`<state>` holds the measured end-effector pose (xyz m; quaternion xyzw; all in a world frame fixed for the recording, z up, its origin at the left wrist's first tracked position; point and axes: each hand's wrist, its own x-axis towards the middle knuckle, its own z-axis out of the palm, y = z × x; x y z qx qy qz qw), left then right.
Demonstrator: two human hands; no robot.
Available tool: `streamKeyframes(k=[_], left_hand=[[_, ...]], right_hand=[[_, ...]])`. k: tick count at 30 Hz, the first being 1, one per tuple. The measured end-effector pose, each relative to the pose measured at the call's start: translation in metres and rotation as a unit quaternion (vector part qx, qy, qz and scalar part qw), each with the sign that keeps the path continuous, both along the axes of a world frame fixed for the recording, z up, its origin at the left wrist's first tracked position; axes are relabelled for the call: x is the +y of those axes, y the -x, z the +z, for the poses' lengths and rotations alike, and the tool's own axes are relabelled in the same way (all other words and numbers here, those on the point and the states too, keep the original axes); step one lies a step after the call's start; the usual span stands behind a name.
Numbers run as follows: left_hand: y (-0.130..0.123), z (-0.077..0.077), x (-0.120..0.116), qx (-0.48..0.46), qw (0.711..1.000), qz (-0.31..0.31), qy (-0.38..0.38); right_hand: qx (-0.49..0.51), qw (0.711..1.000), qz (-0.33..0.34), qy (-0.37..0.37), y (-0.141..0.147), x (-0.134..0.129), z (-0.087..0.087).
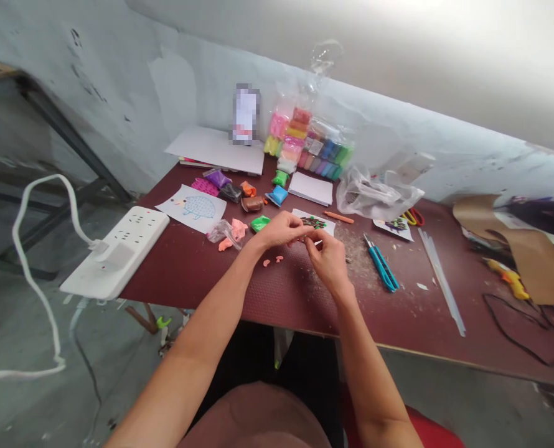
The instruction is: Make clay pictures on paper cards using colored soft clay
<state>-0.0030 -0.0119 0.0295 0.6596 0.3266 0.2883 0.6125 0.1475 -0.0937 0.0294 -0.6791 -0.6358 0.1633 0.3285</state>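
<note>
Salmon-pink clay bits (266, 263) dot the maroon, finely dimpled table (188, 274), with a hedgehog drawing (195, 207) in blue, teal-handled snips (380, 262), and a clear bag of clay packs (307, 143) banded pink, yellow, blue and green.

The head-worn camera is looking forward and down from the person's head, facing the bench (412, 323) and the wall (178, 93) behind it, and is framing the left hand (277, 229) and right hand (328, 261) at close range, tilted sideways.

A scuffed white wall (118, 112) with peeling patches ran along the far side of a dark red tabletop (426, 317); to the left, a grey concrete floor (118, 386) spread beneath a dark metal table frame (62, 124).
</note>
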Motion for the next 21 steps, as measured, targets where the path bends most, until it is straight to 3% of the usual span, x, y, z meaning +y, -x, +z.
streamKeyframes(k=[3, 8, 13, 21], left_hand=[[-0.003, 0.001, -0.002, 0.028, 0.999, -0.001, -0.025], [-0.010, -0.004, -0.001, 0.100, 0.978, 0.082, -0.165], [-0.009, -0.001, -0.001, 0.185, 0.954, 0.078, -0.224], [0.005, 0.016, 0.001, 0.281, 0.919, 0.125, -0.248]], right_hand=[[0.061, 0.998, 0.003, -0.016, -0.002, 0.000, -0.001], [0.142, 0.990, -0.012, -0.005, -0.002, 0.001, -0.004], [0.189, 0.982, -0.016, -0.009, 0.002, 0.008, -0.005], [-0.009, 0.996, 0.040, 0.079, 0.007, 0.008, 0.001]])
